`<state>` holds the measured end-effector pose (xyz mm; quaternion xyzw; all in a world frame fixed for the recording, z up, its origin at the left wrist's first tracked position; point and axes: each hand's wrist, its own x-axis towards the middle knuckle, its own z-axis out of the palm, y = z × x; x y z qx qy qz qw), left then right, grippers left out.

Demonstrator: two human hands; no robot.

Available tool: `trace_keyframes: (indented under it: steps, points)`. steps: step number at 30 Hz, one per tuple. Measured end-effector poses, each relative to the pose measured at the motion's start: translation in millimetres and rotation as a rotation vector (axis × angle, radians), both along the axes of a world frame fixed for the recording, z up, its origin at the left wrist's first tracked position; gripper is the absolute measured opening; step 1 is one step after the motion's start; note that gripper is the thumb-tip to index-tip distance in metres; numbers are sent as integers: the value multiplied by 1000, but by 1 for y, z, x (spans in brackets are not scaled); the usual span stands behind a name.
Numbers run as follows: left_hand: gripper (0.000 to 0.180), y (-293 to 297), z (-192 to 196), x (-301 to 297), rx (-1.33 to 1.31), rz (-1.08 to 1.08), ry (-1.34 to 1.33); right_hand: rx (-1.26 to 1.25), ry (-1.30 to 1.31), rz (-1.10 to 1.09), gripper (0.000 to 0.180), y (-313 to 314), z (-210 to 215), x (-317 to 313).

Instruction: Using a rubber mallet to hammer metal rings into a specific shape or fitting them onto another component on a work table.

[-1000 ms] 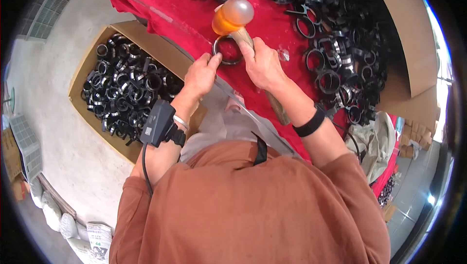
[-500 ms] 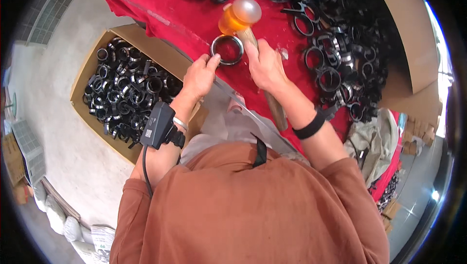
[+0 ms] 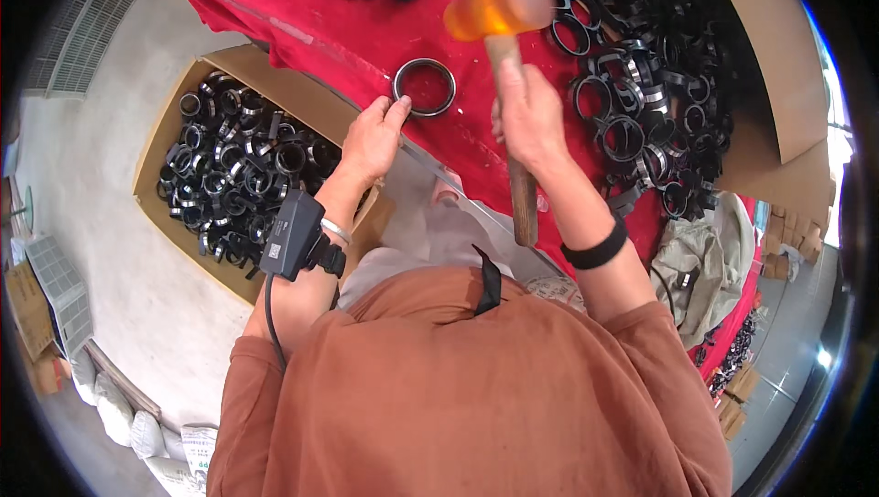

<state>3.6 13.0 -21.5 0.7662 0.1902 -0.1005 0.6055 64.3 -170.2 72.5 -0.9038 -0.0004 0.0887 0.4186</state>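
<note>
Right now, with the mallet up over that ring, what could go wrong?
1. The left hand has its fingers on the ring, so a stray blow from the orange mallet might hit them.
2. The ring lies loose on the red cloth and could skid or jump when struck.

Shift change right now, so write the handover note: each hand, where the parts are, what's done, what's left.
Left hand: fingertips on the edge of a black ring lying flat on the red cloth, steadying it.
Right hand: closed on the wooden handle of a mallet; its orange head is raised above the cloth, clear of the ring.
Parts: loose black rings are heaped on the cloth to the right; a cardboard box on the floor to the left holds many more.
Done: ring placed under the mallet.
Left: apparently the strike on this ring, then the heap.
</note>
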Motion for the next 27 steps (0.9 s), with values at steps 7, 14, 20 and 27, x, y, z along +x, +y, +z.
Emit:
trace_keyframes:
  steps: [7, 14, 20, 27]
  points:
    - [48, 0, 5, 0, 23, -25, 24, -289, -56, 160, 41, 2, 6, -21]
    - [48, 1, 6, -1, 6, -32, -16, -94, -264, 61, 35, -15, 13, -24]
    - [47, 3, 0, 1, 75, -31, -62, -314, -71, 134, 42, -12, 6, -35]
    - [49, 2, -1, 0, 112, -75, -59, 65, -185, -43, 38, -31, 17, -64]
